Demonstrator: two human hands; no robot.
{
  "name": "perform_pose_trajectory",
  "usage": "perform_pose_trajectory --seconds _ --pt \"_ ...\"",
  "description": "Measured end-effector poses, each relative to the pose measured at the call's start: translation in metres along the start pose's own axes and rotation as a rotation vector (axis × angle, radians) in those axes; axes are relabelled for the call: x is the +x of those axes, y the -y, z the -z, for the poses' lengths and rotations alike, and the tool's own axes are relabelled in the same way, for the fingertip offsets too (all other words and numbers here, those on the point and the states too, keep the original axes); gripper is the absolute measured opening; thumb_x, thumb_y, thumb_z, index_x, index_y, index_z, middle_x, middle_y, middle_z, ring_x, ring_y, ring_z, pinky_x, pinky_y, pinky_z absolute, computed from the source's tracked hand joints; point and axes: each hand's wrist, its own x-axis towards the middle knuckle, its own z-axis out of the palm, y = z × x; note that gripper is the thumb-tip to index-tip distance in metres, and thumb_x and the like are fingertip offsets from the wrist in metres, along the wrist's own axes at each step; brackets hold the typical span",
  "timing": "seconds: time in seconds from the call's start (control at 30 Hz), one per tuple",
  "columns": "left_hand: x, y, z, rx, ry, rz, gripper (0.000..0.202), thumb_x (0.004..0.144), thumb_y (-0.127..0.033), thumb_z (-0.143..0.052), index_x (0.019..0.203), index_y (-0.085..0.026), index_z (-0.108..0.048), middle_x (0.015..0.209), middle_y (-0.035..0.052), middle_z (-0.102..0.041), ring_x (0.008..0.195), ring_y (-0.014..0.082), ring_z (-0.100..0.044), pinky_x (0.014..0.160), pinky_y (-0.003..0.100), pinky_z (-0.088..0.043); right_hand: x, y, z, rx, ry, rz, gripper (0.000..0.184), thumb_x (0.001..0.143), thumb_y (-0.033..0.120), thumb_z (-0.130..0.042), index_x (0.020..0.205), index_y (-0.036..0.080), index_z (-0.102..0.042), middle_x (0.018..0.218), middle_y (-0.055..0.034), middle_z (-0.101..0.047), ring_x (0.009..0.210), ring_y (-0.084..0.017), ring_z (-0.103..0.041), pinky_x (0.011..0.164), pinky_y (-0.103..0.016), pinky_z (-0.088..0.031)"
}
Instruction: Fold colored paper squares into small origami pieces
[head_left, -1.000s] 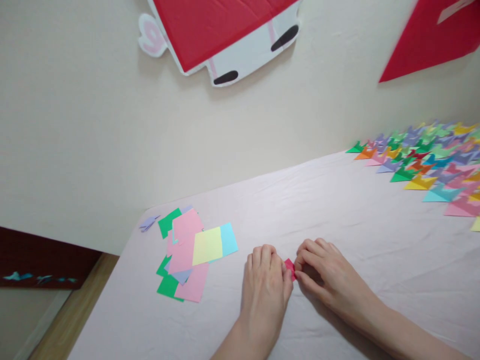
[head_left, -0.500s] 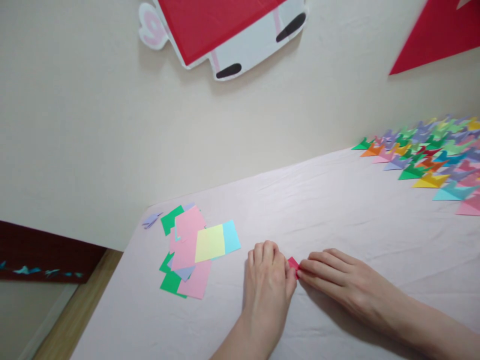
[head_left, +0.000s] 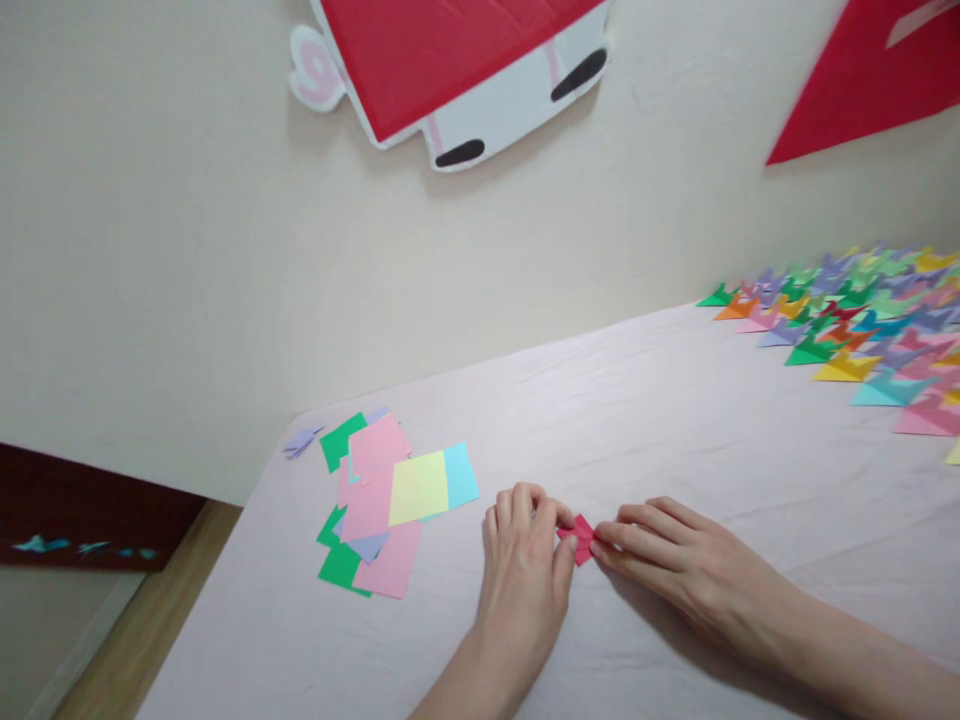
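Observation:
A small folded piece of red origami paper [head_left: 582, 541] lies flat on the pale tablecloth between my two hands. My left hand [head_left: 526, 560] has its thumb and index finger on the paper's left corner, with the other fingers curled on the cloth. On the right corner, the fingertips of my right hand [head_left: 671, 560] are pressed together, hiding that tip. Left of my hands lies a loose pile of square paper sheets in pink [head_left: 371, 500], green, lilac, yellow [head_left: 418, 488] and light blue [head_left: 460, 472].
Many folded paper cranes [head_left: 847, 365] stand in rows at the table's right, near the wall. A lilac folded piece [head_left: 303, 440] lies by the table's left corner. Red-and-white decorations [head_left: 465, 70] hang on the wall. The table edge [head_left: 225, 560] drops off at left.
My left hand has shifted slightly left and its thumb and index finger have drawn back, so more of the red paper shows. My right hand stays nearly in place.

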Motion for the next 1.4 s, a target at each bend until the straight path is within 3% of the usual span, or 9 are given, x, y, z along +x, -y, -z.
perform_pose_trajectory --seconds 0.33,0.43,0.6,0.7,0.83,1.03,1.3,1.4 --pt "0.005 0.009 -0.005 0.017 -0.043 -0.069 0.013 0.09 -0.014 -0.053 0.097 -0.024 -0.057 0.102 0.0028 -0.053 0.098 0.0247 -0.047 0.084 0.04 -0.036 0.013 0.009 0.017 -0.078 0.219 -0.066 0.023 0.096 0.019 -0.053 0.118 0.016 -0.059 0.102 -0.0059 -0.067 0.086 -0.021 -0.052 0.079 -0.036 -0.04" --pt "0.0 0.005 -0.004 0.02 -0.051 -0.034 0.02 0.088 -0.009 -0.052 0.098 -0.025 -0.06 0.104 0.0026 -0.053 0.102 0.0238 -0.047 0.087 0.039 -0.036 0.006 0.007 0.02 -0.052 0.179 -0.033 0.02 0.094 0.017 -0.052 0.111 0.017 -0.063 0.1 -0.0065 -0.069 0.088 -0.021 -0.054 0.08 -0.036 -0.04" --pt "-0.008 0.003 0.001 0.046 -0.09 -0.049 0.023 0.088 -0.012 -0.056 0.102 -0.028 -0.062 0.111 0.0006 -0.056 0.108 0.0216 -0.048 0.089 0.036 -0.038 0.002 0.002 0.013 -0.035 -0.017 0.015 0.038 0.088 0.003 -0.042 0.114 0.017 -0.065 0.106 -0.0072 -0.071 0.097 -0.023 -0.058 0.083 -0.037 -0.043" --pt "-0.008 0.003 0.006 0.083 -0.094 -0.03 0.02 0.091 -0.011 -0.052 0.099 -0.026 -0.062 0.106 -0.0004 -0.059 0.104 0.0203 -0.049 0.088 0.035 -0.039 0.007 0.007 0.013 -0.008 0.008 0.014 0.038 0.084 0.003 -0.046 0.113 0.017 -0.066 0.106 -0.0059 -0.072 0.095 -0.022 -0.059 0.082 -0.035 -0.047" --pt "-0.004 0.0 0.006 0.078 -0.083 -0.081 0.017 0.091 -0.02 -0.059 0.107 -0.023 -0.06 0.111 0.0022 -0.058 0.105 0.0211 -0.049 0.089 0.035 -0.039 0.009 0.014 0.02 -0.067 0.033 0.006 0.032 0.083 0.004 -0.051 0.108 0.017 -0.067 0.104 -0.0071 -0.072 0.094 -0.023 -0.06 0.081 -0.037 -0.049" --pt "0.001 -0.003 0.005 0.088 -0.071 -0.122 0.009 0.087 -0.017 -0.064 0.094 -0.022 -0.064 0.106 0.0009 -0.059 0.103 0.0208 -0.049 0.087 0.033 -0.039 0.007 0.015 0.028 -0.037 0.056 -0.012 0.034 0.086 0.005 -0.05 0.113 0.019 -0.064 0.099 -0.0062 -0.07 0.09 -0.022 -0.06 0.077 -0.035 -0.048" --pt "-0.002 -0.001 0.004 -0.028 -0.11 -0.103 0.011 0.084 -0.013 -0.066 0.09 -0.021 -0.063 0.103 0.0006 -0.06 0.101 0.0204 -0.05 0.088 0.034 -0.039 -0.002 0.008 0.019 -0.027 -0.023 -0.113 0.031 0.083 0.003 -0.05 0.1 0.022 -0.068 0.098 -0.0062 -0.069 0.088 -0.022 -0.06 0.076 -0.035 -0.048" --pt "-0.002 -0.001 0.002 -0.12 -0.108 -0.099 0.014 0.082 -0.008 -0.064 0.084 -0.021 -0.061 0.094 -0.0013 -0.062 0.096 0.0186 -0.053 0.086 0.032 -0.04 -0.007 0.005 0.023 0.086 -0.045 -0.237 0.035 0.087 0.004 -0.046 0.106 0.024 -0.067 0.106 -0.0067 -0.068 0.095 -0.022 -0.06 0.079 -0.035 -0.05"
